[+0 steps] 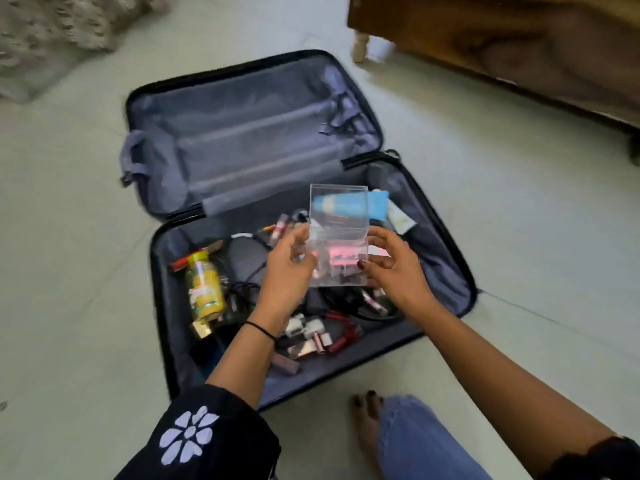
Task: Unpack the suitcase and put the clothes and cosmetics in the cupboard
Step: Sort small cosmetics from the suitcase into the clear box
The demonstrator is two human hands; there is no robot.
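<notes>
Clear plastic box (337,233), held upright over the near half of the open suitcase (242,133), which lies flat on the floor. The left hand (287,271) and right hand (394,268) curl their fingers round its opposite sides. Beneath it lie a yellow bottle (204,292), black cables (242,292), a blue tube (377,206) and small cosmetics (322,337).

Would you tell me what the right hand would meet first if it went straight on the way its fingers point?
The clear box: the right hand points leftward, and its fingers seem to hold that box at its near edge. Beyond the box lies the left hand, though depth is unclear.
</notes>
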